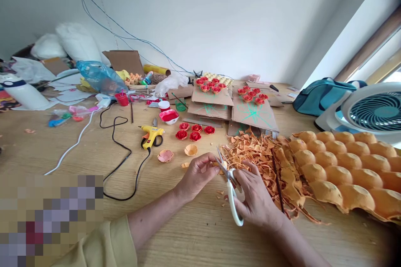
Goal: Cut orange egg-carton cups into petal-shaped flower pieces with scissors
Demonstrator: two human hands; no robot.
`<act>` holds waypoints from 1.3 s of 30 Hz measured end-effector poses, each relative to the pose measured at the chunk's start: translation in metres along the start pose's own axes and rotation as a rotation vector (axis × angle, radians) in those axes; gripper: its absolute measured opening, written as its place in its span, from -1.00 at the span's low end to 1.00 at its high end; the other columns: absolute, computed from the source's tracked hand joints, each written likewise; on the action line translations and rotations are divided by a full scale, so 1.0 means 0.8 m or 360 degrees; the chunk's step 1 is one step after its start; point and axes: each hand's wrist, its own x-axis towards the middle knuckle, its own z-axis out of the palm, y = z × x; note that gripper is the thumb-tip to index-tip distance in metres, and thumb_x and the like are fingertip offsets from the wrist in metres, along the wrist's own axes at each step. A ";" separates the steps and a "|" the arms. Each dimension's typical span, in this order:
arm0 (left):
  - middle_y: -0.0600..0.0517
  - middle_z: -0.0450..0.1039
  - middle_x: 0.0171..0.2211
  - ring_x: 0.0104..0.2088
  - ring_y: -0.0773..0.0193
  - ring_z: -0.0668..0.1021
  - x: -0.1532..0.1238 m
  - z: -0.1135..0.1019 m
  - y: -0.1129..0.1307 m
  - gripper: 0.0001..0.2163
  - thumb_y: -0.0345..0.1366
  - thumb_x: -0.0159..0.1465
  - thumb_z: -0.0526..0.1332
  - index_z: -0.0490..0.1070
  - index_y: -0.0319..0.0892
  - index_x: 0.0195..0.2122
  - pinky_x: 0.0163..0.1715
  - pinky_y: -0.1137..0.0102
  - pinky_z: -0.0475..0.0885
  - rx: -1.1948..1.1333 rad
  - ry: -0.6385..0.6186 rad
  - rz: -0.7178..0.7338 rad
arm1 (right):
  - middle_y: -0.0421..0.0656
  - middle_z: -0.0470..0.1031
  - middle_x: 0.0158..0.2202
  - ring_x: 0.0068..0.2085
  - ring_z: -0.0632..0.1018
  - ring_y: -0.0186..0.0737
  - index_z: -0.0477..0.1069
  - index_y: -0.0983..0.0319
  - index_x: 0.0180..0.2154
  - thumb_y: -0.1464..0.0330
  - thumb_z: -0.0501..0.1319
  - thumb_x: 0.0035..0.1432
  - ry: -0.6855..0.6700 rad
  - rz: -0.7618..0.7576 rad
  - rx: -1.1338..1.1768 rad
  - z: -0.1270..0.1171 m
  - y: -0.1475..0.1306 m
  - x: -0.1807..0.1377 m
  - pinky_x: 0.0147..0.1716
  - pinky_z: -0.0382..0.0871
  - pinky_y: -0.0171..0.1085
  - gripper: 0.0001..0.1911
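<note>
My right hand grips white-handled scissors, blades pointing up and away. My left hand pinches a small orange piece of egg-carton card right at the blades. Just beyond both hands lies a heap of orange card scraps. An orange egg tray lies to the right. Left of the scraps sit two cut cups, one orange and one pinkish, and several red painted card roses.
A yellow glue gun with a black cord lies at centre left. A bowl of red paint, cardboard sheets with more red roses, a white fan, a teal bag and cluttered bags stand further back.
</note>
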 end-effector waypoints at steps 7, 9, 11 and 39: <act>0.06 0.47 -0.35 -0.26 0.31 0.48 0.000 -0.004 -0.008 -0.91 -0.30 0.24 0.30 0.47 -0.21 -0.32 -0.16 0.39 0.38 -0.0031 -0.0051 0.0000 | -0.32 0.22 -0.48 -0.46 0.34 -0.28 0.12 0.17 -0.38 0.33 0.14 0.16 -0.0001 -0.0022 0.0016 -0.003 -0.002 -0.003 0.04 0.12 -0.03 -0.83; 0.06 0.47 -0.34 -0.26 0.32 0.48 0.000 -0.006 -0.007 -0.92 -0.31 0.25 0.29 0.48 -0.20 -0.31 -0.17 0.40 0.37 -0.0001 -0.0098 0.0021 | -0.32 0.21 -0.48 -0.47 0.33 -0.29 0.12 0.17 -0.39 0.33 0.14 0.17 0.0011 -0.0038 0.0021 -0.003 -0.002 -0.004 0.02 0.13 -0.05 -0.82; 0.06 0.47 -0.34 -0.27 0.33 0.48 0.000 -0.008 -0.005 -0.93 -0.32 0.26 0.28 0.48 -0.21 -0.30 -0.16 0.41 0.37 0.0044 -0.0142 0.0046 | -0.32 0.21 -0.48 -0.47 0.33 -0.30 0.12 0.17 -0.38 0.33 0.14 0.19 0.0008 -0.0058 0.0021 -0.004 -0.002 -0.005 0.02 0.13 -0.07 -0.82; 0.11 0.42 -0.41 -0.33 0.35 0.44 0.013 -0.027 0.035 -0.95 -0.44 0.17 0.24 0.46 -0.18 -0.40 -0.19 0.42 0.35 0.1109 -0.0322 0.0190 | -0.30 0.26 -0.47 -0.44 0.35 -0.28 0.13 0.18 -0.39 0.25 0.13 0.25 -0.0061 -0.0032 -0.0040 -0.016 -0.004 -0.010 0.00 0.11 -0.06 -0.77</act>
